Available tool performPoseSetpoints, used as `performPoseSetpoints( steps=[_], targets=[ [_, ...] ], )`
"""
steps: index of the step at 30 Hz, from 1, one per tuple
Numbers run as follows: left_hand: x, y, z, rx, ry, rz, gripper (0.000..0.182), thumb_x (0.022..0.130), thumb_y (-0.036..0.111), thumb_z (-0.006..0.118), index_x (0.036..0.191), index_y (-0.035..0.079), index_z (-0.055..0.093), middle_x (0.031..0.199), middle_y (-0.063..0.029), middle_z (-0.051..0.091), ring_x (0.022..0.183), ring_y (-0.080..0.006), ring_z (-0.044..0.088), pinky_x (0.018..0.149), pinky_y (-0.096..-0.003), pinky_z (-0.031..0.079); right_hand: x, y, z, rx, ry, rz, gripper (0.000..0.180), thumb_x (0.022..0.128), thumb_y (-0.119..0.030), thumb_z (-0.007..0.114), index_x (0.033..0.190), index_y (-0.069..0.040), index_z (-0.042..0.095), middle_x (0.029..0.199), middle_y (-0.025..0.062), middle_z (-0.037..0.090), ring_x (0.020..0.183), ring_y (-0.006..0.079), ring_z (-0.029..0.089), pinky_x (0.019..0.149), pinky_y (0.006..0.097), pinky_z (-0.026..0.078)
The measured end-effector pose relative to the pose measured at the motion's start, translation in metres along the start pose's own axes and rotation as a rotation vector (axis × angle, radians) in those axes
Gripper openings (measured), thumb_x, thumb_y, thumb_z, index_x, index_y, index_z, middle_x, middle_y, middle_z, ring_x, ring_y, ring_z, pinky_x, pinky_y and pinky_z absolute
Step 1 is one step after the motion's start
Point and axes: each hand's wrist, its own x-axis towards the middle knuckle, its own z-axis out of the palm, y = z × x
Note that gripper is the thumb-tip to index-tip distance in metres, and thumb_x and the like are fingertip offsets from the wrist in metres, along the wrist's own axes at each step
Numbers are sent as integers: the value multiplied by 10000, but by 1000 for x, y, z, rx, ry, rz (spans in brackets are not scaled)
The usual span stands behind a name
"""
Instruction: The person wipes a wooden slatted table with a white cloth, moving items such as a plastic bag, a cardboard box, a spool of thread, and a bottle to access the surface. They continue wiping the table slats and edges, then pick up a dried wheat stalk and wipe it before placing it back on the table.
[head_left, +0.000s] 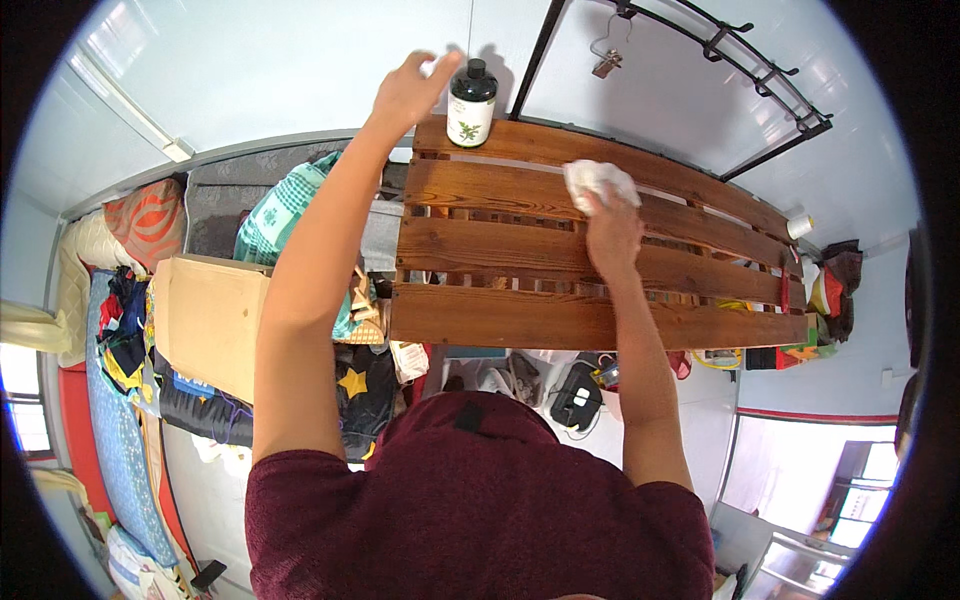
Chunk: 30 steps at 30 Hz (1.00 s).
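A white cloth (596, 180) is bunched under my right hand (616, 234), which presses it on the upper slats of a brown wooden slatted table (480, 321). Up at the table's far left corner stands a dark bottle (470, 112) with a black cap and a white label bearing a green leaf picture. My left hand (409, 94) is raised just left of that bottle, thumb and fingers apart, with nothing seen in it. A small gap shows between its fingertips and the bottle cap.
A black metal rack (761, 75) with hooks rises behind the table, and a hanger clip (607, 64) dangles from it. A white thread spool (800, 226) sits at the far right. Left of the table lie a cardboard box (206, 315) and a teal checked cloth (285, 206).
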Motion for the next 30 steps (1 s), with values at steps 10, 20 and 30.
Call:
performPoseSetpoints(
  steps=[10, 20, 30],
  targets=[
    [-208, -94, 13, 52, -106, -60, 700, 1002, 487, 495, 1415, -73, 423, 1378, -309, 499, 1304, -437, 464, 1083, -453, 380, 10, -70, 8, 120, 137, -268, 445, 800, 19, 631, 1191, -178, 711, 1369, 130, 578, 1173, 373, 554, 1049, 490, 436],
    [-232, -97, 55, 121, 1, 29, 681, 990, 252, 569, 1515, -30, 240, 1481, -288, 379, 1317, -451, 439, 1071, -440, 392, -7, -148, -2, 289, -95, -538, 448, 920, -46, 522, 1316, -220, 639, 1500, 64, 462, 1317, 343, 441, 1072, 549, 353],
    [-232, -102, 60, 17, 44, 9, 705, 962, 252, 619, 1504, -32, 269, 1477, -306, 374, 1318, -465, 430, 1074, -472, 389, -2, 57, -9, 54, -8, 58, 405, 935, -43, 559, 1306, -186, 638, 1499, 93, 451, 1302, 365, 453, 1078, 490, 411]
  ],
)
